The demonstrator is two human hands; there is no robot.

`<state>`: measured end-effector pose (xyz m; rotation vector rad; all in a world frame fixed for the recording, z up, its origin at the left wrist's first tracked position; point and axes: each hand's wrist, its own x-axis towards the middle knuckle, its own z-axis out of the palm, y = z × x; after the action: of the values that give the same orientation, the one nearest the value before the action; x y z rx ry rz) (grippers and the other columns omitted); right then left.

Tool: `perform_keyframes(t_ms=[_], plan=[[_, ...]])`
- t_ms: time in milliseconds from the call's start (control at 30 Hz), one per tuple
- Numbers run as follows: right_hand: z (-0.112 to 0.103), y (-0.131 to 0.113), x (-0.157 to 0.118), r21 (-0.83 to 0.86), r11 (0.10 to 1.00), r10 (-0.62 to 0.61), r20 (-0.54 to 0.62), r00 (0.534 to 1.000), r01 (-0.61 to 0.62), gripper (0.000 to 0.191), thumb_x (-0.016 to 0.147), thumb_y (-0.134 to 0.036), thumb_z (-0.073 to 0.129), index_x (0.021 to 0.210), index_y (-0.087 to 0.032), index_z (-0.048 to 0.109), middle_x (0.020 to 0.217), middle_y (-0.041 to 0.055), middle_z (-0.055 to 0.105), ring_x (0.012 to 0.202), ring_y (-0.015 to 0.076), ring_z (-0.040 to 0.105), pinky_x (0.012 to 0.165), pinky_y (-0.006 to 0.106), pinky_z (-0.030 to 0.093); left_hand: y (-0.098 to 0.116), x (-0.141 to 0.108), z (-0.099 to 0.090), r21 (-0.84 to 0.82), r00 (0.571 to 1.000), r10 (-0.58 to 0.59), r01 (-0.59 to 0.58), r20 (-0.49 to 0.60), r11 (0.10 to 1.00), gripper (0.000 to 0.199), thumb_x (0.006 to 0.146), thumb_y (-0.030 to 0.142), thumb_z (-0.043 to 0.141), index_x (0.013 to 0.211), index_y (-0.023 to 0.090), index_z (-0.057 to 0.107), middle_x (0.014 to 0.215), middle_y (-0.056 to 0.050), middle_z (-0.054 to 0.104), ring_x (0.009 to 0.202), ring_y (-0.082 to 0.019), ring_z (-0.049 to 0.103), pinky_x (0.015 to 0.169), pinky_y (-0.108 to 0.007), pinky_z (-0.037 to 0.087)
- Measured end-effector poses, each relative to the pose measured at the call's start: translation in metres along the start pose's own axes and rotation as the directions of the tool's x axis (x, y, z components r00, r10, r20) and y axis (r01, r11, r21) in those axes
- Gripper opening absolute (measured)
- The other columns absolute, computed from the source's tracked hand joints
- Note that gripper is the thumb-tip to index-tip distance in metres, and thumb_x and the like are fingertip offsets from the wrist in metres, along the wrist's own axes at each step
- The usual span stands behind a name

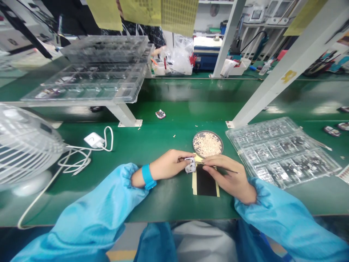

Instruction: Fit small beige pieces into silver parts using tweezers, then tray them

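My left hand is closed on a small white device housing, pinched between thumb and fingers and tilted toward me. In my right hand is a thin pair of tweezers, pointing left with the tip close to the housing; whether it touches cannot be made out. Below both hands a black pad, edged with yellow tape, lies on the green table. Just beyond them stands a round dish filled with tiny pale and dark pieces.
At right lies a clear compartment tray of small parts. A white fan and a charger with cable sit at left. Stacked clear trays rest on a raised shelf. A small assembled unit lies farther back, between white posts.
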<state>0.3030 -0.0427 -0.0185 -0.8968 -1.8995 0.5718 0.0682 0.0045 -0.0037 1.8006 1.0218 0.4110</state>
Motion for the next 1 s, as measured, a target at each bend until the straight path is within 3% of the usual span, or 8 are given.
perform_keyframes(t_ms=[133,267,433,567,633,833,1000], plan=[[-0.0012,0.0,-0.0003,0.018,0.999,0.047,-0.008,0.999,-0.047,0.022,0.086,-0.011,0.071,0.102,-0.024,0.07,0.099,0.004,0.075,0.093,0.0203,0.071,0.088,0.038,0.059,0.0027,0.0007,-0.0076,-0.057,0.997,-0.002,0.006,0.077,0.998,0.041,0.093,0.029,0.054,0.13,0.015,0.065,0.122,-0.007,0.072,0.105,-0.023,0.067,0.094,-0.034,0.051],[-0.0039,-0.001,-0.001,0.037,0.995,0.088,0.003,0.996,-0.089,0.02,0.085,-0.013,0.072,0.102,-0.023,0.069,0.097,0.0047,0.074,0.092,0.0203,0.07,0.086,0.037,0.059,0.0024,0.0003,-0.0101,-0.057,0.994,-0.029,0.035,0.108,0.998,0.044,0.092,0.026,0.054,0.132,0.013,0.063,0.121,-0.008,0.072,0.103,-0.022,0.067,0.092,-0.031,0.051],[-0.0038,0.0011,-0.0027,0.023,0.996,0.087,0.033,0.996,-0.088,0.018,0.086,-0.017,0.072,0.103,-0.023,0.07,0.098,0.005,0.074,0.092,0.0202,0.071,0.086,0.036,0.059,0.0004,-0.0004,-0.0081,-0.063,0.993,-0.042,0.05,0.114,0.997,0.047,0.087,0.021,0.055,0.133,0.013,0.062,0.107,-0.008,0.075,0.086,-0.019,0.068,0.076,-0.028,0.053],[-0.0021,0.0021,-0.0022,0.004,0.996,0.086,0.029,0.996,-0.086,0.017,0.086,-0.019,0.072,0.103,-0.023,0.07,0.097,0.0048,0.075,0.092,0.02,0.071,0.086,0.035,0.059,0.0017,-0.0009,-0.0073,-0.023,0.991,-0.043,0.046,0.123,0.999,0.051,0.084,0.017,0.056,0.135,0.014,0.061,0.087,-0.004,0.074,0.067,-0.014,0.062,0.06,-0.022,0.047],[-0.0017,0.0023,-0.0014,0.001,0.994,0.105,0.031,0.994,-0.105,0.015,0.086,-0.019,0.072,0.101,-0.023,0.07,0.096,0.0041,0.075,0.091,0.0194,0.071,0.085,0.034,0.059,0.0034,-0.0011,-0.0077,-0.02,0.991,-0.035,0.038,0.127,0.999,0.052,0.082,0.016,0.056,0.134,0.015,0.061,0.086,-0.004,0.074,0.063,-0.012,0.06,0.057,-0.021,0.045],[-0.002,0.0036,-0.0002,0.068,0.979,0.19,0.058,0.98,-0.194,0.008,0.088,-0.021,0.07,0.095,-0.023,0.071,0.093,0.004,0.076,0.088,0.0196,0.072,0.084,0.035,0.059,0.0057,-0.0013,-0.0083,-0.1,0.991,0.023,-0.01,0.13,0.995,0.05,0.083,0.016,0.056,0.132,0.019,0.063,0.1,-0.005,0.075,0.07,-0.012,0.062,0.062,-0.021,0.048],[-0.0039,0.0042,0.0004,0.181,0.954,0.229,0.076,0.97,-0.239,0.004,0.089,-0.022,0.069,0.093,-0.021,0.069,0.093,0.0056,0.075,0.091,0.0202,0.071,0.087,0.037,0.058,0.0053,-0.0007,-0.0077,-0.134,0.992,-0.022,0.039,0.127,0.99,0.05,0.081,0.016,0.059,0.131,0.017,0.063,0.102,-0.006,0.075,0.073,-0.013,0.065,0.066,-0.023,0.051]])
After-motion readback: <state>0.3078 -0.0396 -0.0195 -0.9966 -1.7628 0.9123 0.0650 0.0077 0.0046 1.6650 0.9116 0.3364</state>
